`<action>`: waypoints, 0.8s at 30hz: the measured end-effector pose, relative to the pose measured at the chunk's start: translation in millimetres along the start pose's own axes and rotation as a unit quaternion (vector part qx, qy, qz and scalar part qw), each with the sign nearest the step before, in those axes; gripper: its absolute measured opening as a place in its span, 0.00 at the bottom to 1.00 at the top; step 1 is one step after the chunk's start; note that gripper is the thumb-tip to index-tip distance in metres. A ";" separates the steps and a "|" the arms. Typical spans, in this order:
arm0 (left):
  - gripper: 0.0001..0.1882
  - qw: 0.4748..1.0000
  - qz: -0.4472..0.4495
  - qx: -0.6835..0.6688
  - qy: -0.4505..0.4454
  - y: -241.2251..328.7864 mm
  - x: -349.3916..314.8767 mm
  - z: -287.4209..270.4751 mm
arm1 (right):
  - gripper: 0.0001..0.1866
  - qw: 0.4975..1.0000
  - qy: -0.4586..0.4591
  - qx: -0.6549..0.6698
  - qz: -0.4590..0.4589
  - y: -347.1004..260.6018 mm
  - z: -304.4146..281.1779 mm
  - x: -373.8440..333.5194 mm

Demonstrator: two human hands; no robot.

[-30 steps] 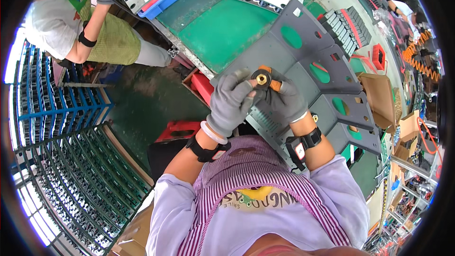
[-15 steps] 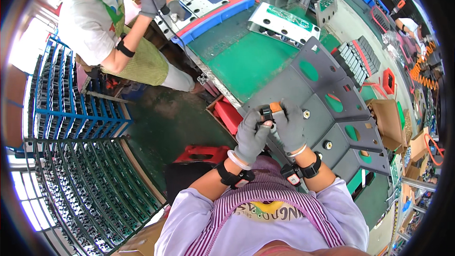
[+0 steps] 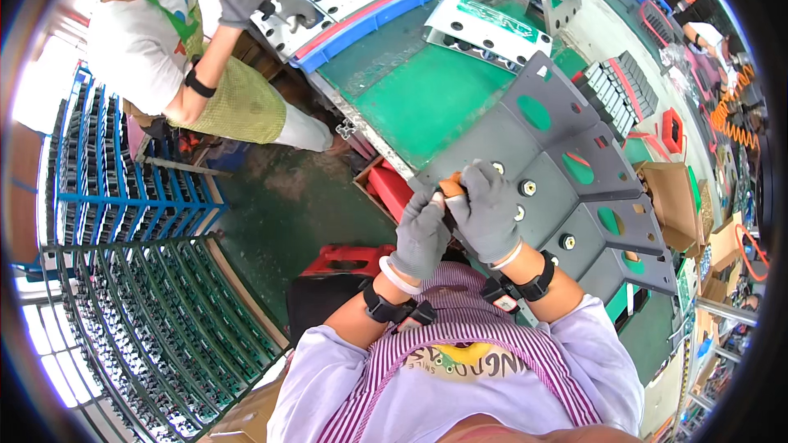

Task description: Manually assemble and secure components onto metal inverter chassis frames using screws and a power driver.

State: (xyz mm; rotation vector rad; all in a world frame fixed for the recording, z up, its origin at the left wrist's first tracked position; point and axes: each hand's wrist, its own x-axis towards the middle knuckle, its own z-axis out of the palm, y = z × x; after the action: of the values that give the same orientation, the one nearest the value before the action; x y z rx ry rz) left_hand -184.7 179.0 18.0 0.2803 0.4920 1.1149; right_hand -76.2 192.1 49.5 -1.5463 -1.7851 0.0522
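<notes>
Pinch narrowly with left hand (image 3: 422, 235) and right hand (image 3: 486, 207), meeting tip to tip around apparently a small part, too covered to identify, above the grey metal panel's (image 3: 492, 135) left edge. Align by feel, straight and unforced; avoid knocking the brass-centred fittings (image 3: 528, 188) resting there.

1. Left hand (image 3: 421, 236) in grey fabric glove: fingers curled inward, tips close to right hand.
2. Right hand (image 3: 486, 207) in grey fabric glove: raised slightly higher, fingers bent; exact grip hidden.
3. Bare left forearm (image 3: 349, 320) slants up-right; bare right forearm (image 3: 560, 294) up-left.
4. Elbows bent.
</notes>
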 end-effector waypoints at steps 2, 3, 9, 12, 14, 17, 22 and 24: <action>0.16 0.998 -0.029 -0.031 -0.057 5.5 1.6 3.7 | 0.14 0.999 -0.014 -0.003 -0.029 4.5 -1.7 -3.5; 0.18 0.995 -0.042 -0.034 -0.086 9.2 4.0 5.6 | 0.14 0.996 -0.018 -0.009 -0.091 8.9 -0.8 -3.8; 0.23 0.992 -0.089 0.012 -0.087 16.7 5.9 12.0 | 0.15 0.970 -0.061 0.204 0.115 68.4 -17.0 -4.9; 0.19 0.995 -0.058 0.044 -0.072 6.0 11.3 8.4 | 0.14 0.931 -0.055 0.247 0.263 81.0 -25.5 -10.4; 0.18 0.989 -0.115 0.076 -0.057 -5.6 9.8 4.8 | 0.14 0.967 -0.131 0.207 0.076 65.9 -24.5 -25.0; 0.18 0.989 -0.109 0.091 -0.043 -14.0 9.4 4.4 | 0.13 0.988 -0.091 0.128 0.010 56.2 -22.9 -25.2; 0.18 0.992 -0.103 0.066 -0.038 -19.6 8.5 10.3 | 0.15 0.980 -0.147 0.134 0.025 54.4 -29.0 -26.2; 0.19 0.994 -0.083 0.077 0.002 -23.7 6.2 8.7 | 0.16 0.972 -0.158 0.169 0.039 55.8 -27.1 -29.4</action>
State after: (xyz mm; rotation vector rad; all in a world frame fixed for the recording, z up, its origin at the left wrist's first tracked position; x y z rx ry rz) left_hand -159.5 175.0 13.2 0.3648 0.5946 0.9168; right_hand -15.5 169.9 26.6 -1.4150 -1.8364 0.6407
